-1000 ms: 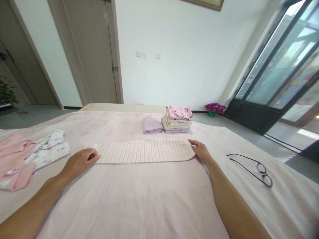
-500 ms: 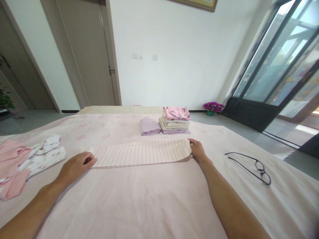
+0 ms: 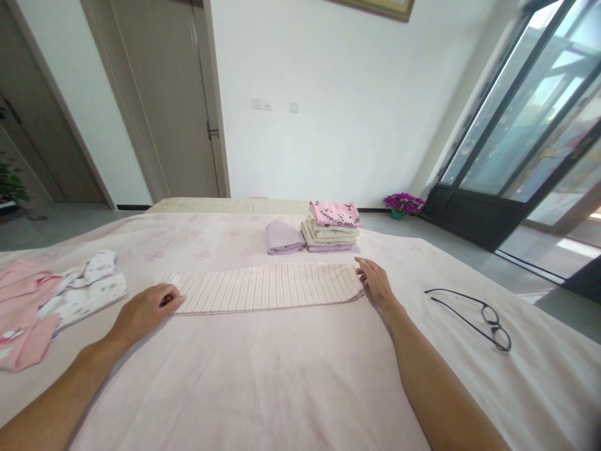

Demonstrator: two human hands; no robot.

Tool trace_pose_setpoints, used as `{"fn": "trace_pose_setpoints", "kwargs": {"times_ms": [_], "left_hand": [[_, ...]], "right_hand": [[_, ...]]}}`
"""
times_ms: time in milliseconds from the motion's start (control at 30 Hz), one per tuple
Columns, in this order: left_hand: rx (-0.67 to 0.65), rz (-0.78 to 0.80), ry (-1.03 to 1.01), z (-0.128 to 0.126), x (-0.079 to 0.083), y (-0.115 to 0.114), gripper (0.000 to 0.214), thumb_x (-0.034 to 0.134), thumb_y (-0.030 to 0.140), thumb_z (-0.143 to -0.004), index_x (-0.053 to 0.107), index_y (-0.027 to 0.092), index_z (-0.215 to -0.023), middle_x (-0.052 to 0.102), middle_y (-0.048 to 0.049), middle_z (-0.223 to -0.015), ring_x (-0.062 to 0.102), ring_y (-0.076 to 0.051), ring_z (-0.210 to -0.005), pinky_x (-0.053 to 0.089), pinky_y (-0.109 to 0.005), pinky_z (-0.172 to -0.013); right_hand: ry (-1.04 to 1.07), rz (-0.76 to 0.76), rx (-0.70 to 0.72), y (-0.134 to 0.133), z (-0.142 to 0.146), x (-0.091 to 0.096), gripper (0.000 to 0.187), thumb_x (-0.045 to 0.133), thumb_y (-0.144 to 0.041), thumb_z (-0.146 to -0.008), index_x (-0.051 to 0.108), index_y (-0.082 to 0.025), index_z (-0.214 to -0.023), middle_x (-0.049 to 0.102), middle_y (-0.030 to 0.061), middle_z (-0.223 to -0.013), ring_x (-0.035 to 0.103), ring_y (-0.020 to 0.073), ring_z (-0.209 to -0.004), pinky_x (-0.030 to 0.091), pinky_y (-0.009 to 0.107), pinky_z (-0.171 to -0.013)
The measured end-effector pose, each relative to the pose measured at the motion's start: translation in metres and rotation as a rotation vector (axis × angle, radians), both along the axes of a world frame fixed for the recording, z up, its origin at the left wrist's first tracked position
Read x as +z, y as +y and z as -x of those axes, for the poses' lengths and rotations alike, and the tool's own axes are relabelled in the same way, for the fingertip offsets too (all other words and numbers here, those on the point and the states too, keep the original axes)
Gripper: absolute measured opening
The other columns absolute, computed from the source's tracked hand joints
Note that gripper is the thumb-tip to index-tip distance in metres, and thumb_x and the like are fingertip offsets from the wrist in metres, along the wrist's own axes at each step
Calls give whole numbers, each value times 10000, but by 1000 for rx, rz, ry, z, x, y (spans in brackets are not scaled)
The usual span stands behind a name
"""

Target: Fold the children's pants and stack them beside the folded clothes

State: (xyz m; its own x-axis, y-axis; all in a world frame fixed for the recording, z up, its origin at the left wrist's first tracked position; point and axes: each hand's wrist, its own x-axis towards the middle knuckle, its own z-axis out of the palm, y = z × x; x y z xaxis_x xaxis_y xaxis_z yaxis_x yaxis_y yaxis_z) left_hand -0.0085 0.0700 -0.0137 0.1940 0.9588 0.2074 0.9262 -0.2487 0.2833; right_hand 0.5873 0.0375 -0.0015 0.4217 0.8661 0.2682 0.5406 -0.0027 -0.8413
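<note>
A long strip of folded striped cloth (image 3: pixel 272 288), cream with pinkish lines, lies flat across the bed; its exact garment kind does not show. My left hand (image 3: pixel 149 305) is closed on its left end, thumb against curled fingers. At the other end my right hand (image 3: pixel 375 280) rests by the edge with fingers stretched and slightly apart, touching or just off the cloth. Behind the strip stand a folded lilac garment (image 3: pixel 283 238) and a stack of folded cream clothes (image 3: pixel 330 235), topped by a folded pink garment with lettering (image 3: pixel 334 213).
Loose pink clothing (image 3: pixel 28 300) and a white patterned garment (image 3: pixel 94 288) lie at the left. Dark-framed glasses (image 3: pixel 491 316) sit on the pale pink bedsheet (image 3: pixel 263 382) at the right. Purple flowers (image 3: pixel 402 203) stand on the floor beyond the bed.
My right hand's fingers have loosened from the strip's right end and straightened. My left hand keeps its hold. The view has shifted slightly.
</note>
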Motion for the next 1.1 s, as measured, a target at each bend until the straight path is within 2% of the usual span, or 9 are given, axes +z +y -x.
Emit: {"fn": "trace_pose_setpoints", "kwargs": {"times_ms": [100, 200, 367, 500, 600, 700, 767, 900, 1100], "left_hand": [[-8, -6, 1, -1, 1, -1, 306, 451, 483, -874, 589, 226, -780, 642, -3, -807, 572, -180, -749, 350, -267, -645], [-15, -15, 2, -2, 2, -1, 301, 450, 474, -871, 590, 224, -779, 641, -7, -803, 568, -181, -748, 352, -269, -653], [-19, -20, 22, -1, 2, -1, 298, 439, 463, -878, 590, 222, -790, 644, -12, -814, 567, -182, -755, 348, -274, -660], [-14, -13, 25, -1, 2, -1, 290, 442, 461, -869, 585, 223, -782, 649, -13, -821, 563, -181, -757, 345, -274, -659], [-16, -30, 30, -1, 2, -1, 296, 437, 467, -871, 581, 224, -782, 649, -16, -819, 561, -182, -759, 347, -274, -661], [-19, -45, 45, -1, 1, -1, 306, 428, 469, -887, 578, 224, -782, 645, -16, -815, 563, -183, -750, 344, -277, -657], [-15, -53, 51, -1, 0, -2, 300, 431, 464, -891, 577, 225, -782, 643, -14, -815, 566, -185, -747, 341, -277, -657], [-22, -67, 61, -1, 0, -4, 279, 449, 449, -887, 578, 226, -781, 640, -9, -815, 572, -187, -757, 338, -275, -661], [36, -96, 89, -24, 12, -6, 324, 418, 469, -916, 586, 225, -786, 644, -14, -808, 573, -194, -739, 324, -288, -651]], "right_hand": [[-184, 87, -21, 1, 6, 3, 506, 577, -475, -805, 690, -174, -1196, 684, 25, -735, 600, 153, -632, 444, 258, -607], [-353, 196, -95, 4, 10, 6, 439, 571, -402, -793, 700, -221, -1171, 668, -1, -699, 613, 157, -660, 432, 260, -634], [-555, 389, -165, 0, 17, 17, 444, 558, -403, -798, 692, -263, -1198, 726, 76, -967, 651, 251, -869, 456, 354, -765], [-837, 209, -183, -8, 38, 31, 451, 509, -351, -865, 638, -210, -1273, 669, 141, -1192, 568, 325, -1096, 400, 453, -930], [-955, 48, -73, -11, 63, 37, 433, 458, -318, -916, 597, -208, -1311, 608, 120, -1322, 501, 305, -1209, 358, 443, -1012], [-1039, -11, 116, -9, 81, 28, 497, 397, -374, -971, 488, -204, -1429, 470, 85, -1498, 364, 275, -1381, 277, 426, -1123], [-1081, 38, 175, -8, 81, 14, 552, 374, -418, -985, 423, -187, -1483, 371, 87, -1570, 251, 277, -1460, 179, 456, -1182], [-1055, 213, 97, -5, 62, -14, 609, 337, -454, -994, 367, -145, -1518, 318, 119, -1594, 203, 308, -1486, 136, 526, -1190], [-1009, 190, 47, -3, 51, -26, 604, 322, -471, -998, 372, -174, -1522, 338, 98, -1587, 217, 315, -1483, 162, 517, -1190]]}}
